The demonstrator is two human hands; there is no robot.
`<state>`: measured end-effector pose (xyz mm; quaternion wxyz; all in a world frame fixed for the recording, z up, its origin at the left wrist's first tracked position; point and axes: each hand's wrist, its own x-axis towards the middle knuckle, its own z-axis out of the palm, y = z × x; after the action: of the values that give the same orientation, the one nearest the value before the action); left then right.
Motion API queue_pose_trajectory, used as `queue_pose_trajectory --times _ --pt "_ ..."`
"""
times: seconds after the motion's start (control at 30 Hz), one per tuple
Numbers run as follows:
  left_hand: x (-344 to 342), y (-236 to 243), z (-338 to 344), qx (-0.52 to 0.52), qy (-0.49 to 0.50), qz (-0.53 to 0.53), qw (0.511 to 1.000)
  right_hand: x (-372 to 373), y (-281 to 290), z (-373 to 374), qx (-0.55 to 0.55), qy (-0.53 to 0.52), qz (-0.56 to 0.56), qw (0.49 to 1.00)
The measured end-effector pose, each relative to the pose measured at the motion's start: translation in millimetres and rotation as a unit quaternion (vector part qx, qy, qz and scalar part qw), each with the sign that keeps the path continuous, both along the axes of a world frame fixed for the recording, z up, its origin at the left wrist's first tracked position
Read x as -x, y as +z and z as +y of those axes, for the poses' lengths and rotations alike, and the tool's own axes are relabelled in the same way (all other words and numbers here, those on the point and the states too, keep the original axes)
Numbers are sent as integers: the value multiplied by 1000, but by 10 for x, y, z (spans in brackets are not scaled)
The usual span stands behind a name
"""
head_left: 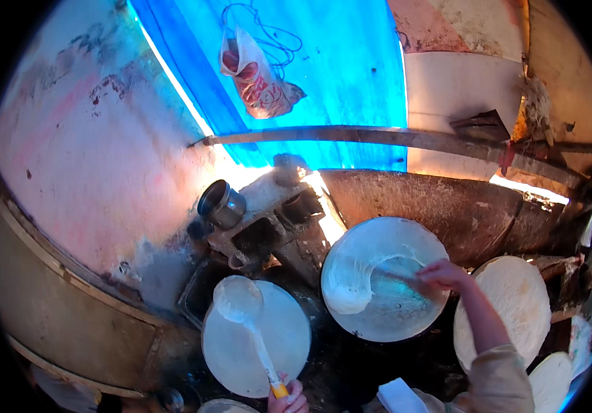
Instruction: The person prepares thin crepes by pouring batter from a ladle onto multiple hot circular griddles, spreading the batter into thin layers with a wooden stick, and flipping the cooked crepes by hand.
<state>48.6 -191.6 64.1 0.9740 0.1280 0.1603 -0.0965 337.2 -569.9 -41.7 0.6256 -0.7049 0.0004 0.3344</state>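
Observation:
My left hand (288, 398), at the lower edge, is closed round the yellow end of a long-handled ladle (263, 352). The ladle's batter-coated bowl lies over the upper left rim of a round, pale plate-like surface (279, 330). To the right, a larger round griddle (368, 323) carries wet white batter (347, 292), thickest at the left in a curved band. Over its right side, my right hand (444, 275) is closed on a thin flat spreader (406, 275), blurred by motion, which reaches across the batter.
A round pale flatbread (506, 310) lies right of the griddle, with another pale disc (551, 382) below it. A metal pot (222, 204) stands by blackened blocks (258, 234) at the back. A plastic bag (258, 82) hangs before a blue sheet above a curved bar (351, 134).

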Motion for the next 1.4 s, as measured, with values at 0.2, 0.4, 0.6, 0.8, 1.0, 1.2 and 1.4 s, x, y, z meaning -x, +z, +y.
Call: queue_pose_trajectory --times 0.2,0.4,0.6,0.8,1.0,1.2,1.4 --pt "-123 19 -220 55 -3 47 997 210 75 235 96 108 49 988" --pt "61 -37 -246 85 -31 23 996 492 75 -725 33 -58 -46 997" --pt "237 39 -129 90 -72 32 993 916 72 89 65 0 43 997" --pt "798 2 189 76 -22 -13 997 1715 32 1216 -190 -79 59 977" --pt "1244 -33 393 9 17 4 1000 2352 -426 2784 -165 -297 118 933" --pt "1761 -461 778 25 -11 -5 1000 2885 -408 2184 -97 -372 138 913" --pt "1839 -244 806 33 21 -15 999 2697 -828 2706 93 -301 -217 924"
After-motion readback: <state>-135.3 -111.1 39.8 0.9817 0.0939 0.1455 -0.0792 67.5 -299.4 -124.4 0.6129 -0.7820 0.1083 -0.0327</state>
